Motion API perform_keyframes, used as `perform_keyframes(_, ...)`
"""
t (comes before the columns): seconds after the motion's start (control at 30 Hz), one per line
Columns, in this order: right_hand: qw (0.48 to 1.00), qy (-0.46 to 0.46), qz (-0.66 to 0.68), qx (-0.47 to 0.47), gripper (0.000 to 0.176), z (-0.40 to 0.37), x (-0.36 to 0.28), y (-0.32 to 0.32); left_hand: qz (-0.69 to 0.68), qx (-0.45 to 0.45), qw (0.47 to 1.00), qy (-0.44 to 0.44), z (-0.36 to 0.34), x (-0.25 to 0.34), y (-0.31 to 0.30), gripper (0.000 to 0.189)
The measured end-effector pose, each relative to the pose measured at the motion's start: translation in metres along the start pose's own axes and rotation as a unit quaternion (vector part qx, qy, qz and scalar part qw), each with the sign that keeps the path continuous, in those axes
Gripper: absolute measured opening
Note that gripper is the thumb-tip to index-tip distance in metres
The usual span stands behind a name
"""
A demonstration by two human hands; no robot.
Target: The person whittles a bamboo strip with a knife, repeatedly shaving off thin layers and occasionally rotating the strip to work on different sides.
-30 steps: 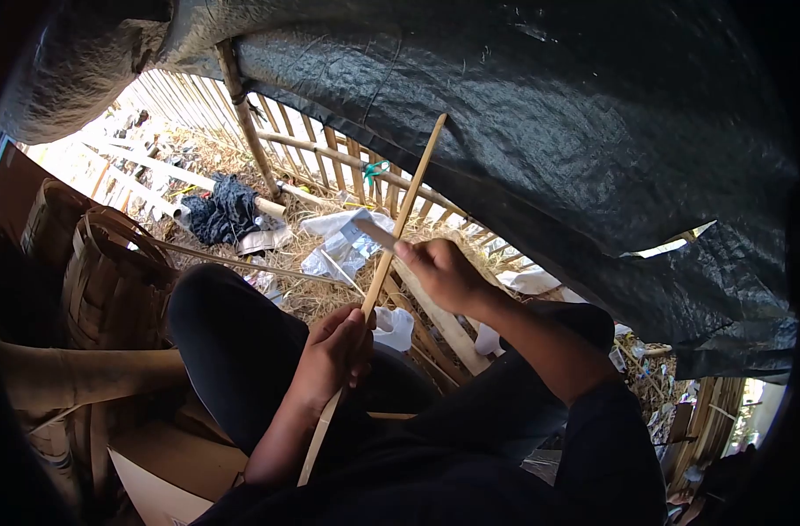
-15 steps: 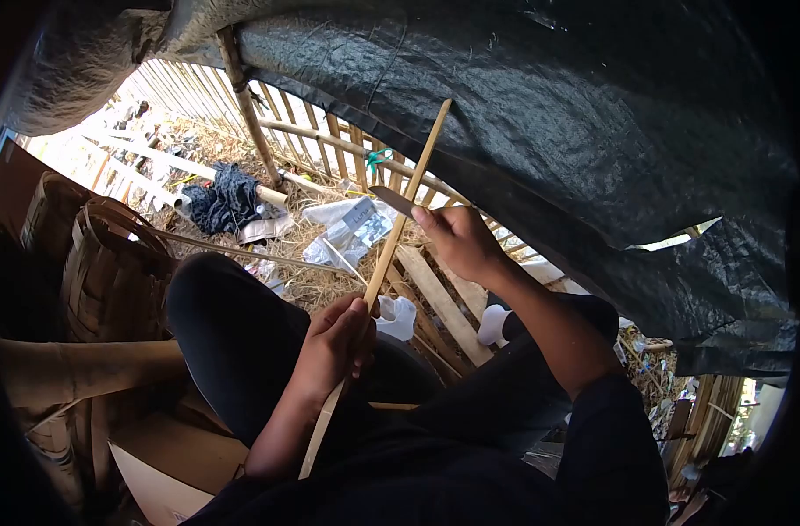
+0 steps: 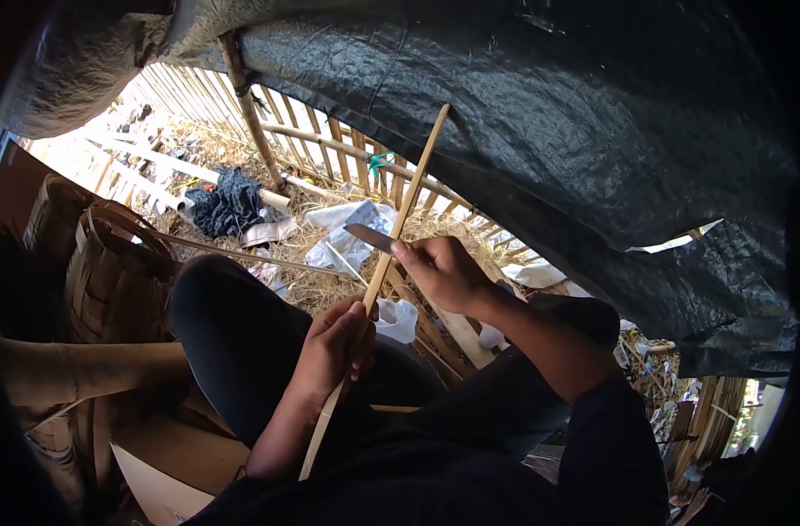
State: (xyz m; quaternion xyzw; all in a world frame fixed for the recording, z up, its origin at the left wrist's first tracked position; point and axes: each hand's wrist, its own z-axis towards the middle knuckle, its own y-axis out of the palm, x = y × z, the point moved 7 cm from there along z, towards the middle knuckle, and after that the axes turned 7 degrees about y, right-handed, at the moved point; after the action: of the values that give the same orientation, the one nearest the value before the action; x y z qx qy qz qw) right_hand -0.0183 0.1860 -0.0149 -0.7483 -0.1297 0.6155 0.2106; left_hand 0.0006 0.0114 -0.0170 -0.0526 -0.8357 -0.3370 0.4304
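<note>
A long, pale bamboo strip [image 3: 412, 195] slants up and away from my lap, its far tip near the black sheet. My left hand [image 3: 337, 340] is closed around the strip's lower middle, and the tail end passes down by my forearm. In my right hand [image 3: 439, 272] is a knife [image 3: 371, 237] with a short, dull blade pointing left. The blade lies across the strip, a little above my left hand. My right thumb rests by the base of the blade; the handle is hidden in my fist.
Black plastic sheeting [image 3: 575, 131] hangs ahead and to the right. Behind it runs a bamboo slat fence [image 3: 330, 145]. Woven baskets [image 3: 120, 272] and a thick bamboo pole [image 3: 93, 373] are at left, with a cardboard box [image 3: 176, 456] below. Straw, wooden planks and plastic litter the ground.
My right hand and the knife have slid down along the strip toward my left hand. The left hand keeps its grip, and the strip has barely shifted.
</note>
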Motion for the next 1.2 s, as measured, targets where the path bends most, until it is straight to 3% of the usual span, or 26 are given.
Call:
perform_keyframes(0.13,0.998,0.034,-0.014,0.047,0.063,0.022,0.013,-0.039,-0.006,-0.035,0.999,0.010,0.000,-0.003,0.004,0.028)
perform_keyframes(0.27,0.999,0.023,0.012,-0.040,0.059,-0.011,-0.004,0.014,-0.026,-0.020,0.999,0.000,0.003,0.000,0.001,0.028)
perform_keyframes(0.33,0.999,-0.041,0.008,-0.019,0.060,-0.009,-0.007,0.017,-0.025,-0.008,1.000,-0.007,0.002,0.000,-0.002,0.028)
perform_keyframes(0.47,0.996,0.040,-0.038,0.063,0.063,0.018,0.013,-0.042,-0.023,-0.030,0.999,0.003,0.001,0.001,0.004,0.028)
perform_keyframes(0.67,0.999,-0.028,0.011,-0.011,0.055,-0.016,-0.007,0.021,-0.011,-0.004,1.000,0.002,0.002,0.001,-0.002,0.027)
perform_keyframes(0.7,0.998,-0.033,-0.051,0.000,0.056,-0.013,-0.013,0.010,-0.003,0.003,1.000,0.007,0.003,0.002,-0.004,0.028)
perform_keyframes(0.8,0.994,0.046,-0.063,0.081,0.061,0.018,0.014,-0.032,0.012,-0.012,1.000,0.022,0.001,0.002,-0.002,0.028)
perform_keyframes(0.9,0.993,0.019,-0.062,0.095,0.063,0.018,0.011,-0.039,0.022,-0.018,0.999,0.025,0.000,0.005,0.003,0.029)
perform_keyframes(1.07,1.000,-0.011,-0.006,-0.001,0.057,-0.008,-0.014,-0.002,0.024,-0.029,0.999,0.029,0.003,0.004,-0.004,0.030)
perform_keyframes(1.2,0.995,0.026,-0.088,-0.028,0.047,-0.012,-0.020,-0.021,0.060,-0.062,0.994,0.063,0.003,0.001,-0.003,0.033)
